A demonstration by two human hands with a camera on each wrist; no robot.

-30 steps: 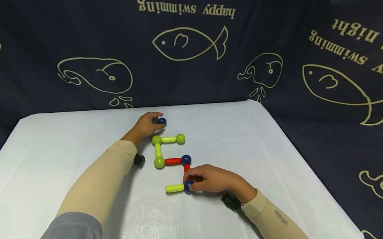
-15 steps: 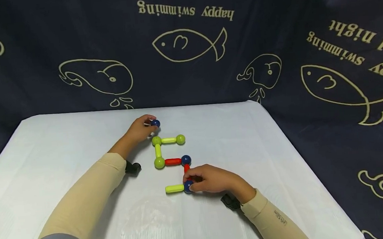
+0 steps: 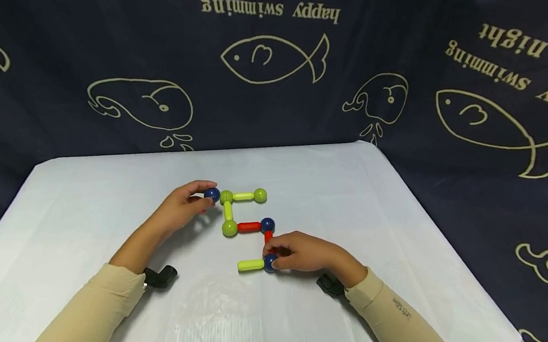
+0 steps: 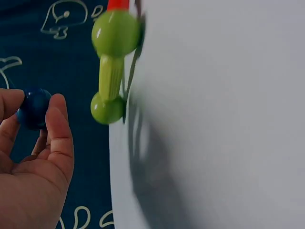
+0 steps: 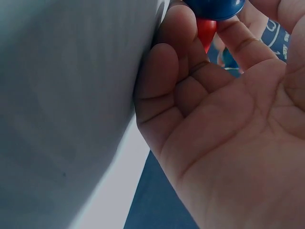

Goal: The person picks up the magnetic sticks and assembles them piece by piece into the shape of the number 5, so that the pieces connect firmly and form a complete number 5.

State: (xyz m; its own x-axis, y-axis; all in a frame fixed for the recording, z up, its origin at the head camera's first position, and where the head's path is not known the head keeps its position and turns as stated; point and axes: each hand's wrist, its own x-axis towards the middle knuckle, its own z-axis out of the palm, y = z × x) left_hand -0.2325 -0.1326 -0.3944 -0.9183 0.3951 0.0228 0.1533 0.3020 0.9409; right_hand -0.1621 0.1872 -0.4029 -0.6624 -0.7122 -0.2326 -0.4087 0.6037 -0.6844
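My left hand (image 3: 176, 209) pinches a blue ball (image 3: 212, 195) between thumb and fingers, just left of the upper-left green ball (image 3: 226, 197). A bit of red (image 3: 202, 211) shows under that hand; its shape is mostly hidden. On the table lies an S-like chain of balls and rods: green rods (image 3: 243, 196), a red rod (image 3: 248, 227), a blue ball (image 3: 267, 225) and a second red rod, partly covered. My right hand (image 3: 305, 251) holds the chain's lowest blue ball (image 3: 270, 262) with thumb and fingertips. From that ball a yellow-green rod (image 3: 250, 265) points left, its outer end free.
A white-covered table (image 3: 334, 187) bears the chain. Behind it and along its right side hangs a dark blue cloth (image 3: 269, 117) printed with fish, whales and lettering. Black wrist devices (image 3: 162, 277) sit below both wrists.
My left hand has come left and nearer with its blue ball, from behind the chain to beside the upper-left green ball. My right hand has stayed on the lowest blue ball.
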